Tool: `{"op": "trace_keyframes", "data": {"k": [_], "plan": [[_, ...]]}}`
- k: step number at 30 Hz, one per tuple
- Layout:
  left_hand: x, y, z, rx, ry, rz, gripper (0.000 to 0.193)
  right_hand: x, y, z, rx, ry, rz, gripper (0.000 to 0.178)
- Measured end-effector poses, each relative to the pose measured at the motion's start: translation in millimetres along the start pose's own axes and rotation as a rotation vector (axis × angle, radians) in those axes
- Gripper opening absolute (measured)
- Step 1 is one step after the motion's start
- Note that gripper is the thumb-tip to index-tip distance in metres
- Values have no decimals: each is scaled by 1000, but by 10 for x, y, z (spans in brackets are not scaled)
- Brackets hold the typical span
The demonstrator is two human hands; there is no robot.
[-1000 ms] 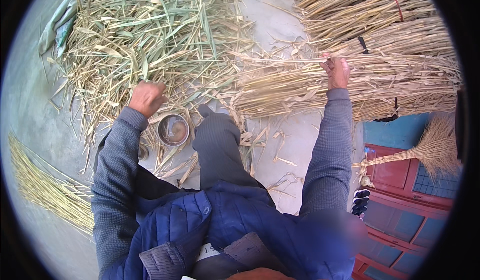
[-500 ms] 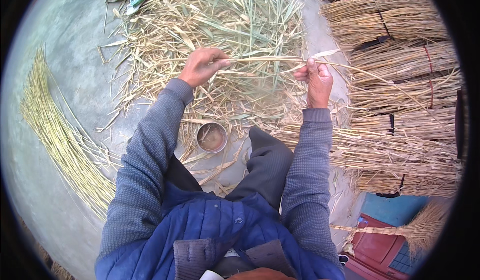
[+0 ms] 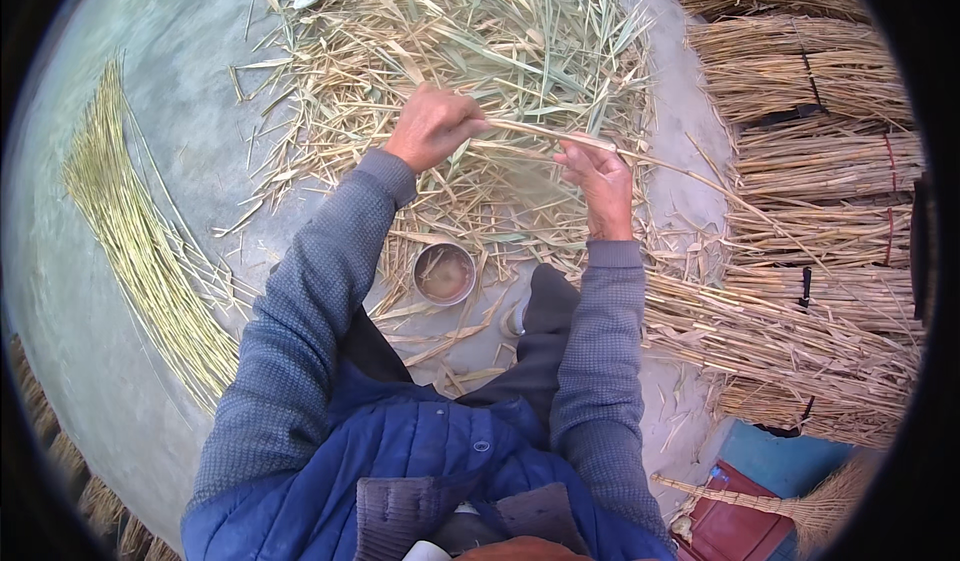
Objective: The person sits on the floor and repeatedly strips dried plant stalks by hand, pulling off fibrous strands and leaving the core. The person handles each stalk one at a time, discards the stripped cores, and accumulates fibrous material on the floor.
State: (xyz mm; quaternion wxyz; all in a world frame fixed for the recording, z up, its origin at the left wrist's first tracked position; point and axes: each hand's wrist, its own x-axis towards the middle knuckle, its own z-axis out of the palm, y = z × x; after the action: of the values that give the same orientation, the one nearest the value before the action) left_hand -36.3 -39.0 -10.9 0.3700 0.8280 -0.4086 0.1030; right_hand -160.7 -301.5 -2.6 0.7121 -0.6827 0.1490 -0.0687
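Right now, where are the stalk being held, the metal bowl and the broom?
Held stalk (image 3: 530,129): head view, on its thicker stretch.
Metal bowl (image 3: 446,302): head view, on its near rim.
Broom (image 3: 828,509): head view, on its flared bristles.

A worker in a navy-blue quilted vest (image 3: 420,439) and textured gray sleeves (image 3: 290,311), hands bare at the left hand (image 3: 432,129) and right hand (image 3: 602,193).
Smooth gray cuffs (image 3: 613,254) finish the finely patterned sleeves; a round snap (image 3: 481,447) dots the vest's front below a ribbed, gray-purple collar (image 3: 395,511), with dark trousers (image 3: 550,311) and part of a pale shoe (image 3: 515,319) visible.
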Motion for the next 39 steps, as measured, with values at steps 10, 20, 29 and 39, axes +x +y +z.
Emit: {"op": "trace_keyframes", "data": {"k": [10, 20, 29, 39], "plan": [[-3, 29, 223, 214, -70, 89, 14, -46, -43, 434, 134, 151, -208, 27], [-46, 87, 288, 378, 39, 165, 7, -1, 40, 504, 31, 315, -166, 30], [-97, -100, 39, 135, -275, -108, 12, -59, -235, 168, 101, 302, -253, 26], [-18, 113, 184, -835, -157, -577, 15, -149, -305, 281, 58, 261, -302, 26]]}}
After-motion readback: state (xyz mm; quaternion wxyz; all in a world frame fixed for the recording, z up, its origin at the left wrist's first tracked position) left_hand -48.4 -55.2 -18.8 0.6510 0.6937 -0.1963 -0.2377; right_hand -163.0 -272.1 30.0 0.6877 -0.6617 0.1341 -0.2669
